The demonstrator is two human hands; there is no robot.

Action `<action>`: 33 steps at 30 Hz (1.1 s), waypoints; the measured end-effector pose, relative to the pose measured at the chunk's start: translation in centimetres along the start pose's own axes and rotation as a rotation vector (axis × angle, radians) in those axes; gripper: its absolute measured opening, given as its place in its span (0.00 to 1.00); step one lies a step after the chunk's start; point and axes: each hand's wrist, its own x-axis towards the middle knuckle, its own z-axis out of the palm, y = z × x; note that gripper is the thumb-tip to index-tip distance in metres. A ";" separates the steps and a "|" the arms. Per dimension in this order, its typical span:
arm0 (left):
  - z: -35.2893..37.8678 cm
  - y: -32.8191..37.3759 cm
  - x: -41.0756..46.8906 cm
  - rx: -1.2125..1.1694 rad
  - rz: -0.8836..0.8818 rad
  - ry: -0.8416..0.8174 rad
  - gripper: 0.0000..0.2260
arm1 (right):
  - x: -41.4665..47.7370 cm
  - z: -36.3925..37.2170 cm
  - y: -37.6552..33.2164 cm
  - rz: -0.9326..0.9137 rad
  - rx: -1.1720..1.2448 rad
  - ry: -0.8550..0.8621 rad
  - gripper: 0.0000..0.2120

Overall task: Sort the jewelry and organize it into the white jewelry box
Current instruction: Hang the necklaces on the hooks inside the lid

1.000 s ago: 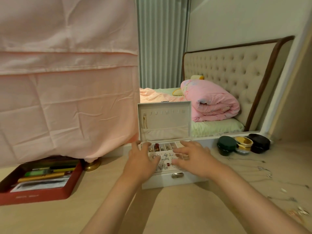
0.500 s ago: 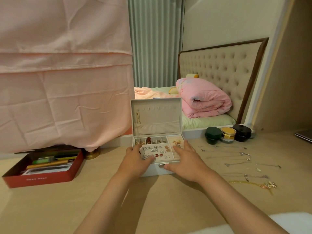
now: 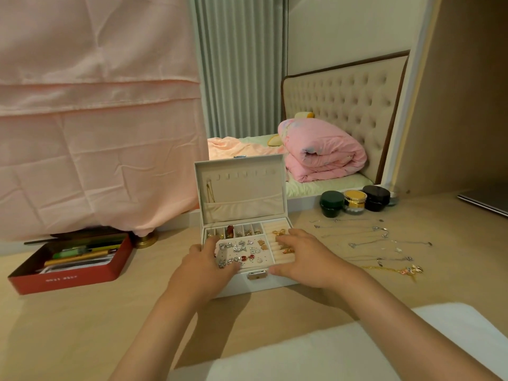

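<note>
Both hands have stayed at the front of the white jewelry box (image 3: 255,284) since half a second ago. The view has dipped, so a white cushion (image 3: 330,353) now fills the lower right. A second ago the right hand (image 3: 305,257) lay over the middle of the tray; it is now on the tray's right part.

A pink cloth (image 3: 96,133) hangs across the left. Behind the box a bed carries a rolled pink quilt (image 3: 324,152). The pale wooden table (image 3: 82,325) bears everything else. A red tin (image 3: 68,279) with pens stands at the far left.

The box sits mid-table with its lid upright, and a gold chain (image 3: 210,191) hangs inside the lid. The left hand (image 3: 206,265) clasps the front left corner, thumb along the front rim and fingers bent over the left side. The right hand lies palm down, its fingers fairly straight and a little spread on the ring rolls (image 3: 283,255), its thumb against the front wall beside the latch (image 3: 257,275).

Three jars, green (image 3: 331,203), yellow (image 3: 354,200) and black (image 3: 376,198), stand right of the lid. Thin silver necklaces (image 3: 371,243) lie spread on the table right of the box, apart from it, with a gold necklace (image 3: 393,269) nearest the front. Silver and red earrings (image 3: 242,253) sit on the tray's holed pad between the hands.
</note>
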 end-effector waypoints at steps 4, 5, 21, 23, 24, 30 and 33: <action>-0.8 2.9 -0.6 0.253 0.070 0.228 0.33 | -0.6 -4.0 2.4 0.051 0.134 0.114 0.23; -0.7 4.0 -0.6 0.260 0.110 0.290 0.31 | -0.7 -5.1 3.4 0.075 0.146 0.145 0.19; 7.1 17.0 4.6 0.181 0.541 -0.077 0.13 | 3.8 -6.1 10.3 0.206 -0.340 -0.090 0.02; 7.3 16.8 5.0 0.187 0.552 -0.089 0.12 | 3.7 -6.0 10.2 0.182 -0.392 -0.092 0.02; 7.4 16.8 5.2 0.184 0.552 -0.086 0.12 | 3.7 -5.9 10.2 0.170 -0.433 -0.101 0.03; 8.4 16.4 5.5 0.212 0.565 -0.062 0.13 | 3.4 -5.4 10.3 0.139 -0.492 -0.166 0.06; 8.3 16.1 5.6 0.052 0.518 -0.064 0.16 | 3.0 -6.1 11.9 0.143 -0.127 -0.058 0.05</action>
